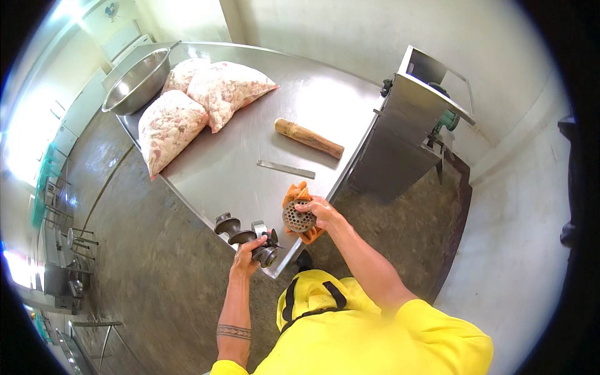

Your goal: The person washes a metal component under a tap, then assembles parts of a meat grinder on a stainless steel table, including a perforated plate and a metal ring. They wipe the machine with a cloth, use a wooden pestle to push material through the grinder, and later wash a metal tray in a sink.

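Note:
My left hand point(246, 255) is closed round a dark metal meat grinder auger point(240, 236), at the table's near corner. Beside the auger, close to my fingertips, are a shiny metal ring point(259, 227) and a small dark bladed piece, perhaps the grinder knife; whether I hold these too I cannot tell. To the right, my right hand point(323, 212) grips a round grinder plate point(299, 220) full of holes, thumb across its face. An orange cloth point(299, 191) is bunched behind the plate in the same hand.
On the steel table point(250, 150) lie a wooden stick point(309, 139) and a flat metal bar point(286, 169). Several clear bags of pale meat point(172, 128) sit at the far left beside a steel bowl point(139, 81). A metal machine point(400, 134) stands against the table's right edge.

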Action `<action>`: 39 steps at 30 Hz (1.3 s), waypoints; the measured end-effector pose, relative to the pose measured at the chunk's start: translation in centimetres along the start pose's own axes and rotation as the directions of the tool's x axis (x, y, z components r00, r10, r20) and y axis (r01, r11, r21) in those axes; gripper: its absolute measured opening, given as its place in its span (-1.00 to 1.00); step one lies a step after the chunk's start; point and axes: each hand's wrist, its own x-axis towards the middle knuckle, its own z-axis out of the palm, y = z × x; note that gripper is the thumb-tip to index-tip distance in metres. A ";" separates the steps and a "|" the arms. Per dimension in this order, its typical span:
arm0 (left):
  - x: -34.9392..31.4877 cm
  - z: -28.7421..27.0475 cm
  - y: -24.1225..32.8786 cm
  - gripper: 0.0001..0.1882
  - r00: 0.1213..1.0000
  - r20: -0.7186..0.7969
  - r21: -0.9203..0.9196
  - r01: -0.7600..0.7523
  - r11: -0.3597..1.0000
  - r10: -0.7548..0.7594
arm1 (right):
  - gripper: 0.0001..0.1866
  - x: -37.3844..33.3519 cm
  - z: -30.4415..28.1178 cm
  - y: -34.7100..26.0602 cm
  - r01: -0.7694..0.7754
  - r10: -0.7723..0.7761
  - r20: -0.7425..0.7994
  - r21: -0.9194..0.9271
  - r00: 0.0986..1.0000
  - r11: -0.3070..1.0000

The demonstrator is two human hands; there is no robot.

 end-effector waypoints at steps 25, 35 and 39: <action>12.1 -0.3 5.7 -0.71 0.984 -0.027 -0.264 0.162 0.951 -0.175 | -0.57 24.1 -6.4 -9.0 0.012 -0.354 -0.635 -0.477 0.687 0.879; 12.7 0.8 7.0 -0.70 0.976 0.000 -0.297 0.207 0.932 -0.217 | -0.50 20.8 -3.3 -10.5 -0.414 -0.606 -0.475 -0.875 0.638 0.249; 13.4 0.6 7.1 -0.71 0.975 -0.013 -0.265 0.209 0.941 -0.220 | -0.52 15.8 2.7 -10.9 -0.020 -0.374 -0.258 -0.844 0.891 0.536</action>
